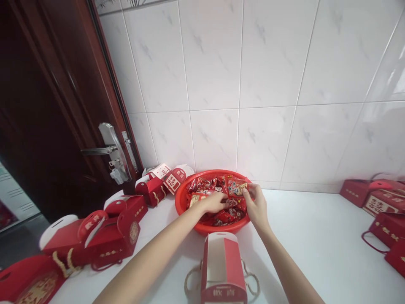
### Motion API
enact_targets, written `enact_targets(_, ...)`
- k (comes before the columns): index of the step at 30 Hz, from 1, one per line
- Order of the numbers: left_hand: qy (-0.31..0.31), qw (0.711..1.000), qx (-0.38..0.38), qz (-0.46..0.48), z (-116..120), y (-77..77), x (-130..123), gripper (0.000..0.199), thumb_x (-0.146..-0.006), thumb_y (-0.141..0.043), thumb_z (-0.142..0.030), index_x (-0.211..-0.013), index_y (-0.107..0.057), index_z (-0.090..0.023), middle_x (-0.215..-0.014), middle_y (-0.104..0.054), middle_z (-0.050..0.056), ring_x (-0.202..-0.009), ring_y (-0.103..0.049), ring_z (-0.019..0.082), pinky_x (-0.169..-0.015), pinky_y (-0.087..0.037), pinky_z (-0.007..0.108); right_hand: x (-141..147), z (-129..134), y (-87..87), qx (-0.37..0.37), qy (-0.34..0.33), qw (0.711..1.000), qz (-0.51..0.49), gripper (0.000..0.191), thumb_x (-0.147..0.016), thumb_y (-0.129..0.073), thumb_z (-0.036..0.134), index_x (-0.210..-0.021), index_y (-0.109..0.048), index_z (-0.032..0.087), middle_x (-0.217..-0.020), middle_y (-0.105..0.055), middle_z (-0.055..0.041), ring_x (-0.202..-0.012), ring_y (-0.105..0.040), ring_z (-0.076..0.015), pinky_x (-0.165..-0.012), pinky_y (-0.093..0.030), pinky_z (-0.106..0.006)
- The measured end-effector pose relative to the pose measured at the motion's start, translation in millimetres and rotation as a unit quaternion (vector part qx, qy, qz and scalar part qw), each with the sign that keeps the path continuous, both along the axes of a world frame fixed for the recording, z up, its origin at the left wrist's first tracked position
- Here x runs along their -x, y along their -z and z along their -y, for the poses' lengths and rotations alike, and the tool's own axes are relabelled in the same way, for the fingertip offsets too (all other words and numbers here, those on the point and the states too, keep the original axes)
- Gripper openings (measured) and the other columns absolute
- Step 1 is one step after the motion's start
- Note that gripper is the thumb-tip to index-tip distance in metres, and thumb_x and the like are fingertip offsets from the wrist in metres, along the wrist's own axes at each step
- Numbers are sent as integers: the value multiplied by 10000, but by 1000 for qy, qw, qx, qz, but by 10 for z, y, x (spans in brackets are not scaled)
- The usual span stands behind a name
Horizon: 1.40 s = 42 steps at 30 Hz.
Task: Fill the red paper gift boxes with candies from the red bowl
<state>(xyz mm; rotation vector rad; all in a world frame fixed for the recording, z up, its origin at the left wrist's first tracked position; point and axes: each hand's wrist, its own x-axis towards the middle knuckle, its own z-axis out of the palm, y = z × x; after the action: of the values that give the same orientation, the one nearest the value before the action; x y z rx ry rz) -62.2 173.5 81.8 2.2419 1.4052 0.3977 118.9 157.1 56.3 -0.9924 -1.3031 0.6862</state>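
A round red plastic basket [181, 203] stands against the wall, filled with red-wrapped snack packets [226, 217]. My left hand [215, 202] reaches in among them, its fingers curled downward and the tips hidden, so what they hold does not show. At the basket's right side, my right hand [255, 202] pinches the edge of a flat red snack packet [236, 188] with gold print and a picture on it. Between my forearms a red and white paper gift box [226, 266] stands with its top open and rope handles hanging at both sides.
Several red gift boxes [110, 236] line the left side of the white table [303, 236]. More red boxes [384, 202] stand at the far right. Behind the basket rises a white tiled wall [268, 76]. A dark red door [72, 101] with a metal handle is at left.
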Motion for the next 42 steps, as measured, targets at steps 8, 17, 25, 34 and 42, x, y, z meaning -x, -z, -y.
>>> enact_targets(8,-48,993,23,101,-50,-51,144,285,-800,-577,-158,-1041,-729,-155,-1078,-772,105,-988,-716,261,-850,-541,326,-10,18,-33,5,4,1000,1,327,-856,-530,537,-1017,-535,253,-973,-742,-85,-897,-702,-272,-791,-543,-426)
enact_targets(17,-120,962,-14,246,100,-119,380,314,-730,-679,-122,-1042,-697,-155,-1031,-781,116,-996,-737,278,-841,-593,369,-19,93,-130,34,19,993,107,265,-832,-527,463,-996,-578,262,-864,-731,-34,-762,-678,-248,-731,-494,-380)
enact_targets(25,-161,950,-69,259,116,-39,458,373,-741,-662,-173,-1109,-721,-170,-1129,-766,113,-1063,-715,273,-924,-569,389,-35,80,-156,38,7,974,224,148,-802,-587,367,-911,-596,267,-914,-743,-45,-881,-686,-264,-741,-467,-376)
enact_targets(34,-28,978,-39,-202,376,-287,372,509,-596,-807,-276,-1102,-759,-262,-1189,-733,77,-1212,-593,332,-1047,-443,396,-13,86,-167,33,24,953,300,157,-840,-594,261,-987,-644,238,-1066,-745,-55,-1020,-668,-257,-821,-482,-365)
enact_targets(42,-93,979,-87,-160,364,-270,346,257,-868,-596,-344,-1047,-762,-264,-1022,-758,62,-1073,-644,279,-929,-458,353,-5,139,-218,44,22,926,374,218,-877,-583,201,-1078,-666,222,-1148,-729,-60,-1126,-618,-268,-870,-471,-354)
